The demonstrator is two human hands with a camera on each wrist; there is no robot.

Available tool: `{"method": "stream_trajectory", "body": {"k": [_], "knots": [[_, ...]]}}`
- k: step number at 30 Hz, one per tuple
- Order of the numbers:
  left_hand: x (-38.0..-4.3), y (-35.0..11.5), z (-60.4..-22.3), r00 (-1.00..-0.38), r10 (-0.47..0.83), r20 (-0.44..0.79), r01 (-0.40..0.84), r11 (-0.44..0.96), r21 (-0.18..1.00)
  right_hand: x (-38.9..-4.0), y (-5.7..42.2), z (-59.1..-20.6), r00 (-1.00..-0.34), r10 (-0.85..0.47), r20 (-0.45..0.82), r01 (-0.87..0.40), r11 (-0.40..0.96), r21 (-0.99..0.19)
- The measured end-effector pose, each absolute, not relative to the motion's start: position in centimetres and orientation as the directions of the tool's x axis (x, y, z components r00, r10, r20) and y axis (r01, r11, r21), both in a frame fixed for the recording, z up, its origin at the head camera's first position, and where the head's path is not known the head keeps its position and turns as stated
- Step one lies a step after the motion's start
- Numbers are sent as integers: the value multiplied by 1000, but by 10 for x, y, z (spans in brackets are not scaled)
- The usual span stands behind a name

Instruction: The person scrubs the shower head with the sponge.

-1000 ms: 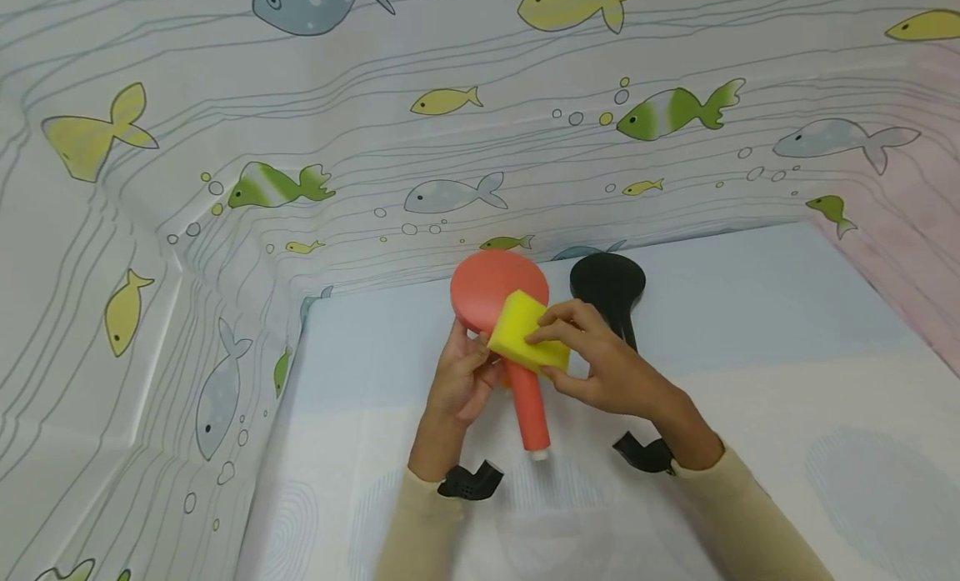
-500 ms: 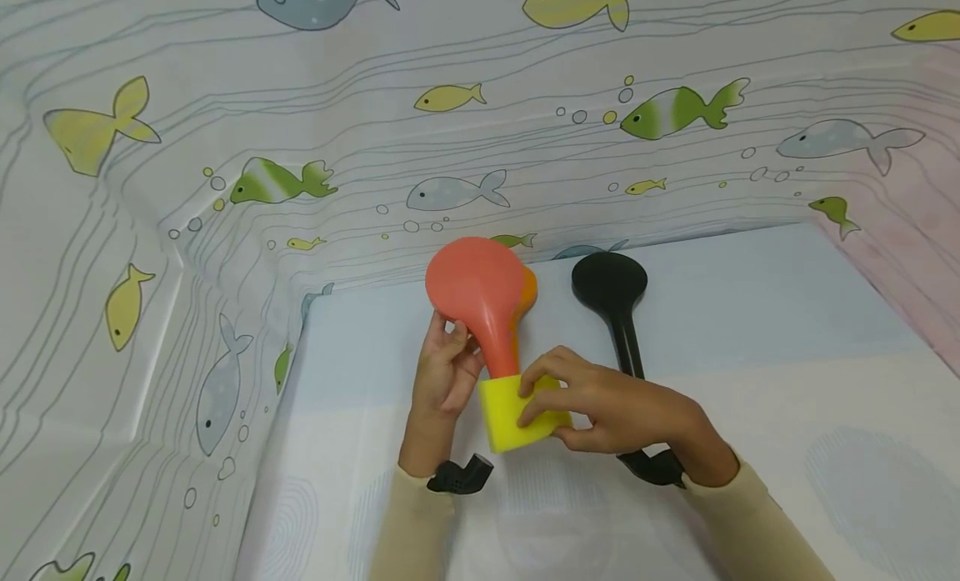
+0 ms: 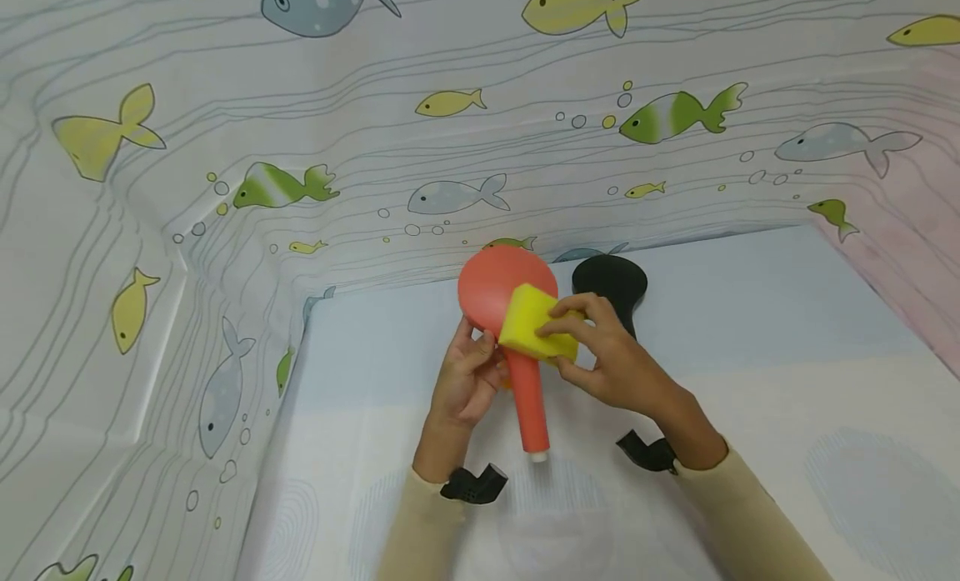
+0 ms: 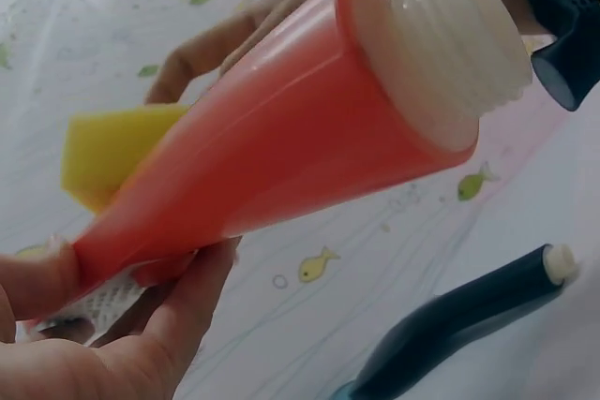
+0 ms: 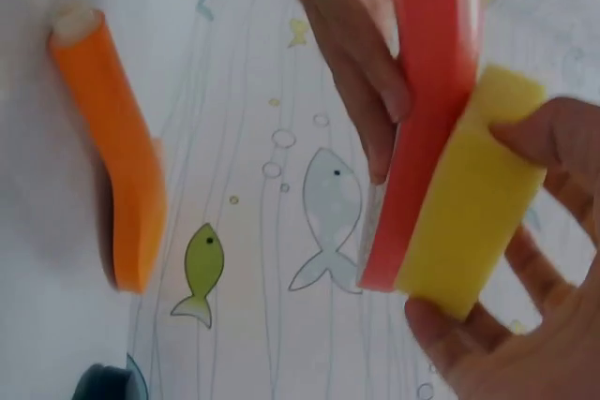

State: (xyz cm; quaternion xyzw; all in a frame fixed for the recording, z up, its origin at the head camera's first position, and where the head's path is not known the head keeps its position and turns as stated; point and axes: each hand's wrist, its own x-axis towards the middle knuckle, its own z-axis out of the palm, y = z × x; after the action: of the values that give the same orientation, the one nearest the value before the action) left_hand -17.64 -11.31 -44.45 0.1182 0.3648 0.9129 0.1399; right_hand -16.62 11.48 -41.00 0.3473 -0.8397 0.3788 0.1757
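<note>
My left hand [image 3: 467, 381] grips a red handheld shower head [image 3: 491, 285] by its neck, thumb on one side and fingers on the other. A white perforated face shows underneath in the left wrist view, where the white threaded end [image 4: 459, 39] points up and right. My right hand [image 3: 618, 360] pinches a yellow sponge [image 3: 525, 323] between thumb and fingers. The sponge lies flat against the smooth back of the shower head, around the top of its handle. In the right wrist view, the sponge's long side meets the red surface.
A black shower head [image 3: 609, 279] lies on the table behind my right hand. An orange shower head [image 5: 131, 175] lies near the left edge of the right wrist view, mostly hidden in the head view. A fish-printed sheet [image 3: 360, 131] rises behind the pale table [image 3: 750, 314].
The sponge slid down over the handle half a second ago and is now back up near the head's disc. The red shower head shifted left, then back right, with its handle showing again.
</note>
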Motion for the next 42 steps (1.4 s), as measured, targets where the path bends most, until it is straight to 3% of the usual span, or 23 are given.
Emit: {"method": "stream_trajectory", "body": {"k": [5,10,20,27,30,36,42], "knots": [[-174,-108,-447,-917,381,119,-197,-692,694,-176,121,-414,-779,-308,546,-618,523,-587],[-174,-106,-446,-919,379,106,-205,-690,694,-175,122,-414,-779,-325,536,-621,515,-590],[-178,-114,-443,-958,281,57,-163,-697,699,-161,115,-409,-583,-594,555,-807,345,-478],[-185,-131,-439,-984,168,62,-85,-743,664,-149,112,-402,-436,-761,480,-855,184,-485],[-186,-139,-438,-989,127,78,-52,-783,619,-146,111,-400,-408,-785,466,-851,142,-506],[-186,-139,-437,-990,130,62,-67,-798,599,-146,105,-402,-440,-748,497,-838,144,-526],[-183,-126,-439,-976,209,62,-120,-751,650,-154,97,-411,-571,-615,544,-804,284,-523]]}}
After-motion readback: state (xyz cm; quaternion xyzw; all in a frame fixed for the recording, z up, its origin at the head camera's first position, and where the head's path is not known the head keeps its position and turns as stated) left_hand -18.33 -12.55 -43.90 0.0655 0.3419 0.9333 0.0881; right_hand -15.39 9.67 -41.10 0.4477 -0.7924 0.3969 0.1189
